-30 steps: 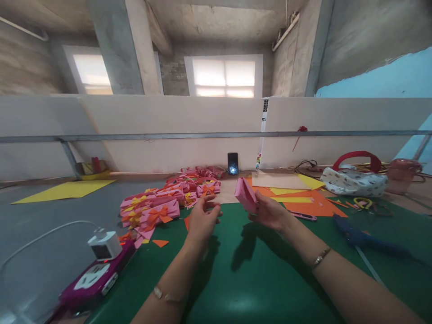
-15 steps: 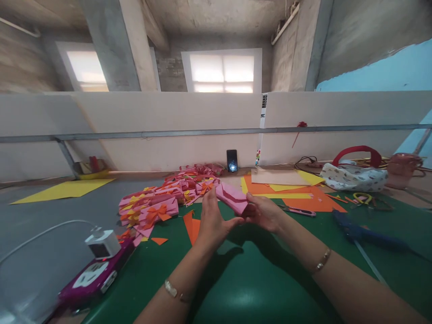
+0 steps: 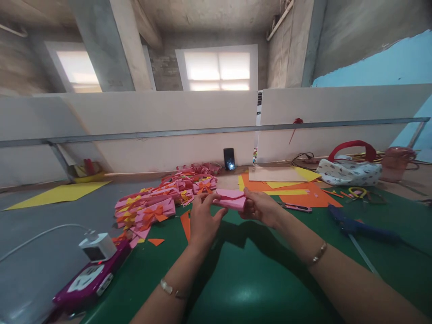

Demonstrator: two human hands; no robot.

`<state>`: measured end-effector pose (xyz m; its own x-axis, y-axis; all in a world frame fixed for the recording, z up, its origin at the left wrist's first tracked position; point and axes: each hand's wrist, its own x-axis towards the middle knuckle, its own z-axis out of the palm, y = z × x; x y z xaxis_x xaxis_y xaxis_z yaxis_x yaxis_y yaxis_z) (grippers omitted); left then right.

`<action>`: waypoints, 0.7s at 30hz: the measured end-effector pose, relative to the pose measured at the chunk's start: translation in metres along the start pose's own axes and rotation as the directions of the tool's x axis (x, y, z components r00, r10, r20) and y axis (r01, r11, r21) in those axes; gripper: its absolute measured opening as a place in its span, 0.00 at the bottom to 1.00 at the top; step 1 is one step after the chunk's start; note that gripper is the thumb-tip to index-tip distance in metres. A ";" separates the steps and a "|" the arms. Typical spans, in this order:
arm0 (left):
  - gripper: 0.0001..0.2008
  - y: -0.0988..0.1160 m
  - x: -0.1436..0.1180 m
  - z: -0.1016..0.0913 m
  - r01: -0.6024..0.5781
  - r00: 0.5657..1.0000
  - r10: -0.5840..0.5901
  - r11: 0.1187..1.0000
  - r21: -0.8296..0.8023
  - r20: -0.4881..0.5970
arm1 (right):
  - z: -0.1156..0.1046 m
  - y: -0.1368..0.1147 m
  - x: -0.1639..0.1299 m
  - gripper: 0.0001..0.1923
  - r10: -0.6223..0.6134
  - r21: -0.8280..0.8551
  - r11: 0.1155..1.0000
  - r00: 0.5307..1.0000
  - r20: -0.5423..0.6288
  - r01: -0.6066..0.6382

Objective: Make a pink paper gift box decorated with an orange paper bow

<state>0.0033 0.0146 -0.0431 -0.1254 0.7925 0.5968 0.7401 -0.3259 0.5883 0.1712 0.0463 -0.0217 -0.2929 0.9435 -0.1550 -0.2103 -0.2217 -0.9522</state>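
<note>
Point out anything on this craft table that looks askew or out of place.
Nothing damaged or spilled. Only small orange paper offcuts lie loose on the green mat, beside the heaped pink bow pieces.

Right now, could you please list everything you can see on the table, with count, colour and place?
pink paper envelope: one, pink, held between both hands
finished envelopes with bows: a pile, pink with orange and yellow bows, left of centre
paper sheets: several, orange and yellow, behind the right hand
glue gun: one, blue, right
phone: one, black, against the wall
power strip: one, magenta, near left
bag: one, white with red handle, far right
left hand: grips envelope
right hand: grips envelope
</note>
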 end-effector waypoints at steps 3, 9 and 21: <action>0.09 0.003 0.000 -0.004 -0.096 0.993 0.099 0.994 0.052 -0.065 | -0.002 0.000 0.002 0.14 0.012 -0.011 1.000 1.000 -0.021 -0.013; 0.05 0.006 -0.001 -0.005 -0.233 0.970 0.241 0.962 0.139 -0.041 | -0.001 0.000 0.000 0.13 0.013 -0.036 0.999 1.000 0.026 -0.013; 0.03 0.007 0.000 -0.008 -0.281 0.958 0.287 0.952 0.123 -0.029 | -0.002 0.004 0.004 0.14 -0.104 -0.188 0.976 0.993 0.052 0.112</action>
<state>0.0033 0.0082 -0.0347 0.0730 0.6508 0.7558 0.8207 -0.4697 0.3252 0.1708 0.0496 -0.0263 -0.3174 0.9474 -0.0411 -0.0624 -0.0641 -0.9960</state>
